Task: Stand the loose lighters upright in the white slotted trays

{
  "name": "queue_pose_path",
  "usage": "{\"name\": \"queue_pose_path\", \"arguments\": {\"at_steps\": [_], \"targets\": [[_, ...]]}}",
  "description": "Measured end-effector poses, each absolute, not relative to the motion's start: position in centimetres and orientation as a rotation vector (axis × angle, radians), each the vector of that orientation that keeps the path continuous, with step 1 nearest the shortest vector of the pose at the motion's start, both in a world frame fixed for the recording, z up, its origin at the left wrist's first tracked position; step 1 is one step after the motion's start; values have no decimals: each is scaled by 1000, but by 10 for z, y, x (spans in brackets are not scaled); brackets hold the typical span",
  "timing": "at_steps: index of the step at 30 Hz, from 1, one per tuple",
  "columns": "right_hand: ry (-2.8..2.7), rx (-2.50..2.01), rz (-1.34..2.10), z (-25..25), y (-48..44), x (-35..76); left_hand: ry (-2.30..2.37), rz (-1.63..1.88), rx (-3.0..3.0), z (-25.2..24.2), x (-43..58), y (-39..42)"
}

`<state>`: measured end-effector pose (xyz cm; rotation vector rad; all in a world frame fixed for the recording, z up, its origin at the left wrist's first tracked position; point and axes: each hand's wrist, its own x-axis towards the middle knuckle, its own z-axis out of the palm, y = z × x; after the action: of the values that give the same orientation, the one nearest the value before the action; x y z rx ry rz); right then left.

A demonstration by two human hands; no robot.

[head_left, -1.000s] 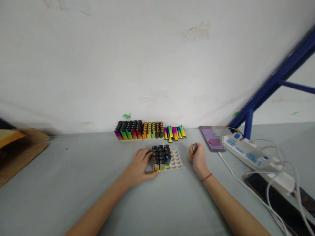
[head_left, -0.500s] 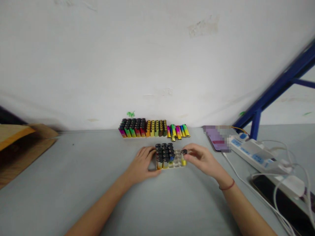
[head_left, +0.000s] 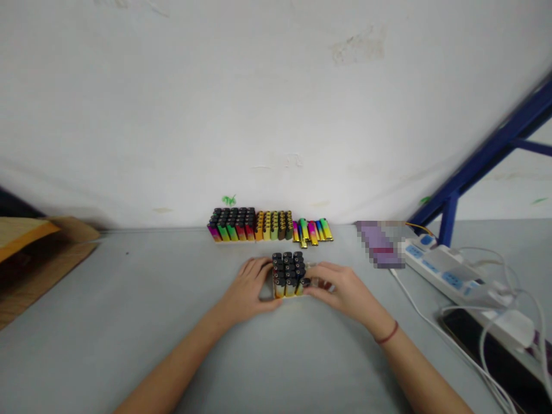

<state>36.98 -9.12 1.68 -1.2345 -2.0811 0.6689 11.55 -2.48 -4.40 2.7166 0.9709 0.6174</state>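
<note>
A small white tray (head_left: 286,296) on the table holds several lighters (head_left: 284,270) standing upright with black tops. Against the tray's left side rests my left hand (head_left: 246,290), thumb along the front corner and fingers round the back. At the front of the third column, my right hand (head_left: 338,287) pinches a lighter (head_left: 301,287) with a black top and yellowish body. It looks slightly tilted, and whether its base sits fully in a hole cannot be seen. My right hand covers most of the tray's right part.
Behind, by the wall, stand a block of black-topped lighters (head_left: 233,224) and a block of gold-topped ones (head_left: 274,224). Loose rainbow lighters (head_left: 313,231) lie beside them. To the right are a phone (head_left: 379,244), a power strip (head_left: 448,276) and cables; a cardboard box (head_left: 43,270) sits left.
My right hand has moved left with the lighter, from the tray's right side to the front of the third column. My left hand stays in place.
</note>
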Motion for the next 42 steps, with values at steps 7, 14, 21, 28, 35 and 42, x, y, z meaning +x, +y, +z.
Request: {"name": "queue_pose_path", "arguments": {"at_steps": [7,14,21,28,35,42], "targets": [[-1819,-1684,-16,-3,-41,406,991,596,2725,-43,116,-25],[-1881,-1986,-68,-28,4,416,997,591,2729,-42,116,-25],[-1574,-1930,38,-38,18,423,980,607,2702,-43,116,-24],[-1154,-1581,783,-25,-20,429,987,589,2695,-41,117,-26],[-692,-1420,1150,-18,-42,400,1000,580,2702,-40,117,-26],[-623,-1382,1001,-33,-45,390,996,573,2709,-42,116,-25]]}}
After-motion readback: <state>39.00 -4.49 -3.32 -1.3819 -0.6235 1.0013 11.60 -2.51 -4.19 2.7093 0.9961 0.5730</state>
